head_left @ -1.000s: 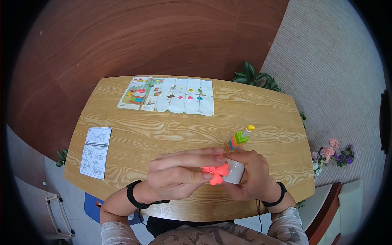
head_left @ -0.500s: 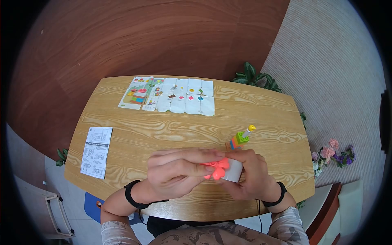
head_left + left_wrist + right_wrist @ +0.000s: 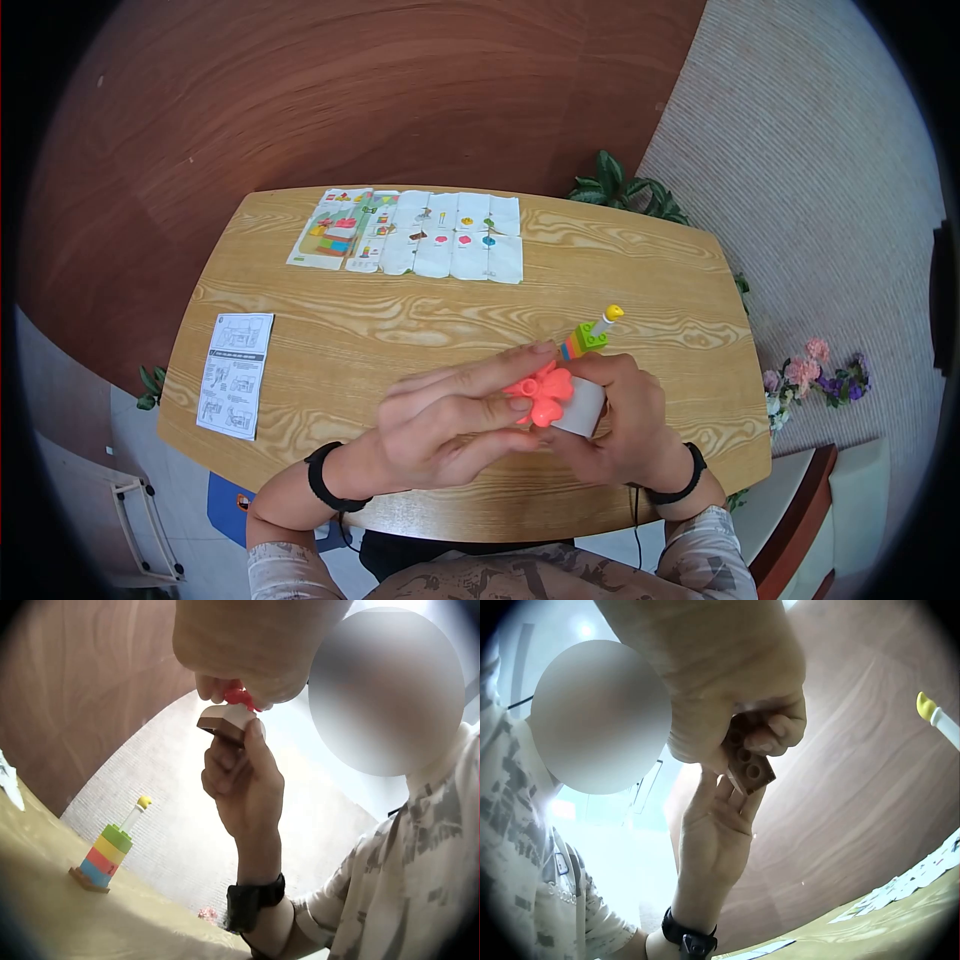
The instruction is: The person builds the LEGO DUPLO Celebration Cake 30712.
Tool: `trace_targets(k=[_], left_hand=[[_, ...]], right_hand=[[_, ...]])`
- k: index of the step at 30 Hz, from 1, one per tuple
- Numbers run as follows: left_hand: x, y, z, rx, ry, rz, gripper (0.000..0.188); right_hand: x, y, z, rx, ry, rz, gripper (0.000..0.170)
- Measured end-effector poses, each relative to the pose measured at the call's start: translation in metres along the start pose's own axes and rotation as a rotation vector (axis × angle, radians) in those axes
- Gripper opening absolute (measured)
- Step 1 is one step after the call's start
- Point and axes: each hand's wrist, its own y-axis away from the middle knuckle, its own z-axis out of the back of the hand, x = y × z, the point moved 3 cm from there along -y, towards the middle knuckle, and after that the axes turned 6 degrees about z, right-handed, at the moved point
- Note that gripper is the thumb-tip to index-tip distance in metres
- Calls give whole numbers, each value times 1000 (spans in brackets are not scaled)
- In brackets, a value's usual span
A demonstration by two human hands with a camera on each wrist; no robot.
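In the head view my left hand (image 3: 440, 425) pinches a coral-red flower piece (image 3: 546, 390) between thumb and fingers. My right hand (image 3: 630, 425) grips a block with a white top (image 3: 580, 408), and the flower lies right against that white part. The left wrist view shows a brown lower layer (image 3: 223, 729) under the white. From the right wrist view its brown underside (image 3: 754, 771) has round tubes, partly hidden by curled fingers. Just beyond the hands stands an upright stack of coloured bricks (image 3: 107, 855), green on top, bearing a white candle with a yellow flame (image 3: 607, 320).
An unfolded colour instruction sheet (image 3: 410, 235) lies at the back of the wooden table (image 3: 400, 315). A black-and-white printed sheet (image 3: 235, 375) is near the left edge. Leafy plants (image 3: 625, 190) and artificial flowers (image 3: 815, 375) stand beyond the table's far and right edges.
Both hands have shifted slightly, with the flower and the white-topped block tilting and moving a little to the right. The left fingers have spread apart, and more of the flower shows. The stack stays put.
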Motion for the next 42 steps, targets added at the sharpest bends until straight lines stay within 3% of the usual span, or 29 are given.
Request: trace_targets(k=[10, 22, 31, 42], left_hand=[[-2, -10, 8, 38, 28, -3, 26], [-9, -21, 18, 164, 186, 170, 29], [-10, -20, 17, 84, 121, 157, 30], [-10, -25, 13, 199, -1, 118, 40]], right_hand=[[-1, 0, -1, 39, -8, -9, 56], [0, -2, 2, 69, -226, -74, 52], [0, -6, 2, 19, -147, -33, 51], [-8, -1, -2, -12, -223, -121, 51]])
